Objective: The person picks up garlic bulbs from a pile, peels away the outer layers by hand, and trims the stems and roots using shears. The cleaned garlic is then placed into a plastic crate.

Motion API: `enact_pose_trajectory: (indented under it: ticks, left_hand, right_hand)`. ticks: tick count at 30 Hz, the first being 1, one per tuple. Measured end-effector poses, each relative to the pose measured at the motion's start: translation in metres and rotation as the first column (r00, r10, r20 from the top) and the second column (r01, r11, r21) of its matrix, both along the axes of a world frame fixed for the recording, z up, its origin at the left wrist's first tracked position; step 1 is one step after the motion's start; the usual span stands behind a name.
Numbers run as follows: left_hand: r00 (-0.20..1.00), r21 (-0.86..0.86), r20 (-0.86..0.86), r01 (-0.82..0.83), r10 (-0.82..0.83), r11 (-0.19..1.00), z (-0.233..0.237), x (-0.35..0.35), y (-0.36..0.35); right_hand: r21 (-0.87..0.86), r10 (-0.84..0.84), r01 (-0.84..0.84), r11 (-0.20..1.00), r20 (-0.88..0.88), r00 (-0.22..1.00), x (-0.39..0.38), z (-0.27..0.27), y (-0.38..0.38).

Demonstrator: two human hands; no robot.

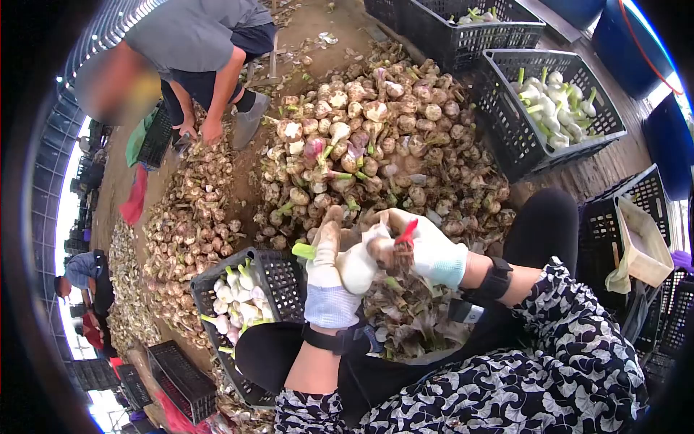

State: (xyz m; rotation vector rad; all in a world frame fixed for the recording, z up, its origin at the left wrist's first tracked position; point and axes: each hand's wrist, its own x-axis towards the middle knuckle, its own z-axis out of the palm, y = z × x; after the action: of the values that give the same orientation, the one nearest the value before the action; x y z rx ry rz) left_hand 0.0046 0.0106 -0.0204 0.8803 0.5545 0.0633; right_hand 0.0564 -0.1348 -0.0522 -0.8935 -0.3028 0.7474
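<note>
My left hand [331, 278], in a white glove, is wrapped round a garlic bulb [358, 268] whose cut green stem [304, 251] points left. Close beside it, my right hand [434, 249], also gloved, is closed at the bulb's root end, with something red [407, 232] showing at its fingers. What exactly the right fingers grip is partly hidden and blurred. Loose peeled skins [416, 318] lie below both hands, between my legs. Beyond the hands spreads a large pile of unpeeled garlic [383, 130].
Black crates of cleaned garlic stand at lower left [271, 293] and upper right [499, 130]. A white bin [643, 242] sits at right. A person [195, 58] bends over another garlic pile [195, 217] at upper left; a second person [83, 275] is farther off.
</note>
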Motion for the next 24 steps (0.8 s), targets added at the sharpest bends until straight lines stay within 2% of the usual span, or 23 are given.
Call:
enact_pose_trajectory:
  ticks: [1, 2, 3, 5, 7, 8, 9, 10, 11, 12, 13, 15, 16, 17, 19, 20, 21, 22, 23, 24]
  left_hand:
    - [1.000, 0.038, -0.013, -0.002, 0.002, 0.999, -0.005, 0.003, -0.001]
    - [0.994, 0.164, -0.110, 0.035, -0.017, 0.986, -0.004, 0.004, 0.001]
    - [0.973, 0.109, -0.230, 0.006, 0.020, 0.994, -0.008, 0.007, 0.003]
    - [0.967, 0.099, -0.252, 0.052, -0.025, 0.994, -0.015, 0.004, 0.005]
    - [0.963, 0.073, -0.267, 0.045, -0.024, 0.996, -0.019, 0.001, 0.007]
    - [0.993, -0.068, -0.108, 0.044, -0.051, 0.997, -0.020, 0.000, 0.011]
    - [0.997, -0.207, 0.061, 0.063, -0.052, 0.976, -0.019, -0.001, 0.015]
    - [1.000, -0.235, 0.004, -0.008, 0.010, 0.972, -0.005, 0.000, 0.017]
    - [0.987, -0.215, -0.154, -0.082, 0.049, 0.973, 0.013, -0.002, 0.014]
    - [0.990, -0.212, -0.124, -0.095, 0.070, 0.973, 0.010, -0.003, 0.018]
    - [0.991, -0.212, -0.096, -0.112, 0.093, 0.971, 0.008, -0.004, 0.021]
    - [0.987, -0.216, -0.105, -0.141, 0.121, 0.966, 0.006, -0.005, 0.023]
    - [0.984, -0.214, -0.122, -0.157, 0.133, 0.964, 0.006, -0.007, 0.022]
    - [0.984, -0.229, -0.117, -0.156, 0.131, 0.961, 0.004, -0.010, 0.023]
    - [0.996, -0.155, -0.074, -0.067, 0.056, 0.986, 0.003, -0.011, 0.029]
    - [0.996, -0.159, -0.091, -0.017, 0.003, 0.987, 0.010, -0.015, 0.029]
    - [1.000, -0.148, 0.010, -0.025, 0.027, 0.989, 0.014, -0.014, 0.025]
    - [0.997, -0.115, 0.077, -0.008, 0.017, 0.993, 0.000, -0.012, 0.031]
    - [0.991, -0.077, 0.136, -0.002, 0.013, 0.997, -0.013, -0.007, 0.030]
    - [0.985, 0.019, 0.174, -0.026, 0.022, 0.999, -0.012, -0.004, 0.016]
  right_hand:
    - [-0.195, -0.117, 0.172, 0.966, 0.268, 0.956, 0.002, 0.006, 0.002]
    - [-0.300, -0.102, 0.163, 0.940, 0.209, 0.973, 0.006, 0.017, -0.006]
    - [-0.381, -0.081, 0.195, 0.904, 0.296, 0.952, 0.009, 0.024, -0.009]
    - [-0.400, -0.016, 0.184, 0.898, 0.388, 0.921, 0.015, 0.018, -0.009]
    - [-0.345, -0.056, 0.197, 0.918, 0.378, 0.924, 0.018, 0.015, -0.016]
    - [-0.285, -0.098, 0.213, 0.934, 0.371, 0.924, 0.022, 0.017, -0.019]
    - [-0.199, -0.253, 0.334, 0.922, 0.344, 0.904, 0.037, -0.016, -0.022]
    - [-0.312, -0.227, 0.326, 0.892, 0.315, 0.922, 0.044, -0.015, -0.030]
    - [-0.419, -0.205, 0.314, 0.852, 0.285, 0.936, 0.049, -0.013, -0.035]
    - [-0.608, 0.133, 0.286, 0.741, 0.550, 0.825, 0.044, -0.010, -0.040]
    - [-0.748, 0.495, 0.337, 0.572, 0.643, 0.585, 0.035, -0.008, -0.041]
    - [-0.844, 0.573, 0.315, 0.434, 0.528, 0.627, 0.017, -0.006, -0.038]
    - [-0.833, 0.528, 0.406, 0.376, 0.552, 0.645, 0.017, -0.002, -0.037]
    - [-0.842, 0.597, 0.449, 0.298, 0.532, 0.601, 0.022, 0.007, -0.039]
    - [-0.984, 0.764, 0.150, 0.097, 0.170, 0.622, 0.029, 0.034, -0.036]
    - [-0.944, 0.853, 0.261, 0.201, 0.299, 0.428, 0.021, 0.041, -0.035]
    - [-0.868, 0.739, 0.325, 0.375, 0.492, 0.460, 0.012, 0.026, -0.040]
    - [-0.782, 0.565, 0.350, 0.517, 0.618, 0.547, -0.003, 0.039, -0.031]
    - [-0.591, 0.322, 0.416, 0.691, 0.767, 0.555, -0.015, 0.028, -0.022]
    - [-0.576, 0.235, 0.309, 0.756, 0.681, 0.694, -0.026, 0.022, -0.012]
